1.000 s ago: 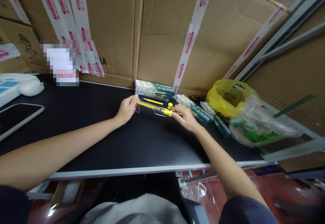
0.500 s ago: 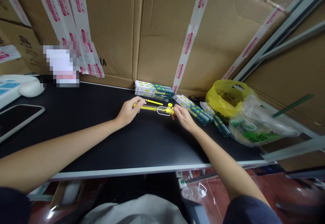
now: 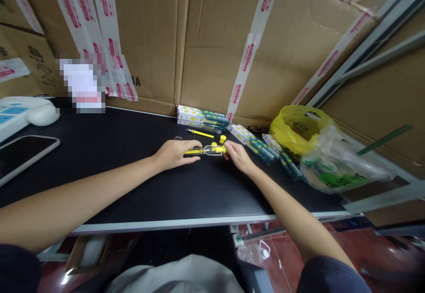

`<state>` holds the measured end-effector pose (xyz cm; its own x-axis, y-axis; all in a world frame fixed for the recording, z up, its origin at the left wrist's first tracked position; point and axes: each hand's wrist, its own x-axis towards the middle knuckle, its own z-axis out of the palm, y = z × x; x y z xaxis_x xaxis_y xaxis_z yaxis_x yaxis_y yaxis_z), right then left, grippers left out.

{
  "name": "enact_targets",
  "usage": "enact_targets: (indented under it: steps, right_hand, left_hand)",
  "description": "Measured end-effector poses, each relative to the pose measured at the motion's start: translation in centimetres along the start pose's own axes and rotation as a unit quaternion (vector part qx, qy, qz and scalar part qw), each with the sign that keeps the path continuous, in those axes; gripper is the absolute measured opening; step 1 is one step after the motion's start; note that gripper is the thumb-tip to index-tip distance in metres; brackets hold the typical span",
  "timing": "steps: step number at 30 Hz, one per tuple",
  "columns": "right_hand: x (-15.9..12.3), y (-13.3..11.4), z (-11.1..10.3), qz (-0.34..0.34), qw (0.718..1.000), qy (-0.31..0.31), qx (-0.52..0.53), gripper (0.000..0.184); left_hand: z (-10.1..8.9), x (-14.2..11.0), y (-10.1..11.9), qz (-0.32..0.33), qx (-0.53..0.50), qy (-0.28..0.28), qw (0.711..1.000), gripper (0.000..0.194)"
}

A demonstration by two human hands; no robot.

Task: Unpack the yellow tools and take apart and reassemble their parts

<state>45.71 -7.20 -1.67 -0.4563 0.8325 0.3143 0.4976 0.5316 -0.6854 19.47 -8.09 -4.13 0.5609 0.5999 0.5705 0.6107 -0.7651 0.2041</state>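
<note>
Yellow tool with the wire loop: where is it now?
In the head view, the yellow tool is near the middle, between the left hand and right hand, on the person's side of the thin yellow rod.

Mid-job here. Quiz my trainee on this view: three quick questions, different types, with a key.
1. True or false: the yellow bag sits to the right of the tube.
2. Which hand holds the tube's solid yellow end? A: left. B: right. C: both.
3. Fill in: the slim yellow rod lies on the black desk, between the tube and the stacked ____.

Key: 1. True. 2. B, the right hand. 3. Boxes.
</note>
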Motion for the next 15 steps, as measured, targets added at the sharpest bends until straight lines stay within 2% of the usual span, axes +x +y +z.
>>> enact_targets:
  steps: [7, 15]
  right_hand:
    - [-0.13, -0.30, 0.21, -0.017, 0.999, -0.018, -0.021, 0.052]
    - [-0.25, -0.59, 0.09, -0.037, 0.998, -0.008, -0.041, 0.049]
  left_hand:
    - [0.45, -0.17, 0.02, 0.084, 0.122, 0.017, 0.989, 0.037]
    - [0.40, -0.17, -0.01, 0.089, 0.096, 0.026, 0.991, 0.038]
